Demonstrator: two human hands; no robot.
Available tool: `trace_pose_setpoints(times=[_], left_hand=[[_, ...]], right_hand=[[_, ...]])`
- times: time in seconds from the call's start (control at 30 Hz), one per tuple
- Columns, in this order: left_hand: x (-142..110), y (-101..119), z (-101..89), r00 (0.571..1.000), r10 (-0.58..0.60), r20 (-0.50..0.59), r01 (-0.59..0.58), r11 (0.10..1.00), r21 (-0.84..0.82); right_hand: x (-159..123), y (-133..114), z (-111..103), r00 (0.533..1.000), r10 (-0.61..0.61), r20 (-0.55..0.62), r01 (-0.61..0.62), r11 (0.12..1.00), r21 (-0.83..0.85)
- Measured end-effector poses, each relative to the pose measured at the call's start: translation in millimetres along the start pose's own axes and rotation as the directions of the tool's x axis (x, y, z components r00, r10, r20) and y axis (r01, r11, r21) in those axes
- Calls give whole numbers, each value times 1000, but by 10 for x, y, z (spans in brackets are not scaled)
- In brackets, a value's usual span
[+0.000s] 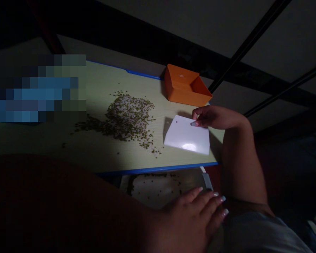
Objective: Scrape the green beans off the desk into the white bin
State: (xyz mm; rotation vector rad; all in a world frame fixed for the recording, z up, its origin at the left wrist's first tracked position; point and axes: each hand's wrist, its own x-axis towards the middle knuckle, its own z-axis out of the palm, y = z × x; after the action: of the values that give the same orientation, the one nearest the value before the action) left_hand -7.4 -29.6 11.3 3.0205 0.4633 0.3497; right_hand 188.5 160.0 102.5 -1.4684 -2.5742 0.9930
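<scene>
In the head view my right hand (212, 117) pinches the upper edge of a white plastic dough scraper (188, 135) with a small hole in one corner. The scraper is over the right part of the pale table (137, 160), and I cannot tell whether it touches the top. To its left, small green beans (129, 114) lie spread among white, rice-like grains, with a darker trail running left. My left hand (195, 218) rests near the bottom with fingers stretched out, holding nothing, close to my lap.
An orange open box (186, 89) stands at the table's far right corner. Below the blue near edge (160, 169) is a pale container (158, 188) with dark beans inside. Cabinet panels (287, 38) rise behind the table. A pixelated patch hides the far left.
</scene>
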Motion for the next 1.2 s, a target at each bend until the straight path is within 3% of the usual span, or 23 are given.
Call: trace_pose_setpoints(times=[0.37,0.63,0.9,1.07,1.2], left_hand=[[21,-15,-40,999,-6,38,6,1000,-18],[-15,-19,-73,1000,-7,1,7,1000,9],[7,-11,-5,1000,-3,-10,3,1000,-2],[7,-5,2,1000,-8,-9,8,1000,-3],[-1,-9,-29,1000,-4,-24,4,1000,6]], right_hand=[[40,-98,67,996,-64,55,61,997,56],[73,-109,105,995,-90,38,86,993,81],[71,-141,114,988,-128,87,117,986,120],[20,-97,56,990,-129,53,119,980,161],[-10,-107,32,986,-109,127,94,989,117]])
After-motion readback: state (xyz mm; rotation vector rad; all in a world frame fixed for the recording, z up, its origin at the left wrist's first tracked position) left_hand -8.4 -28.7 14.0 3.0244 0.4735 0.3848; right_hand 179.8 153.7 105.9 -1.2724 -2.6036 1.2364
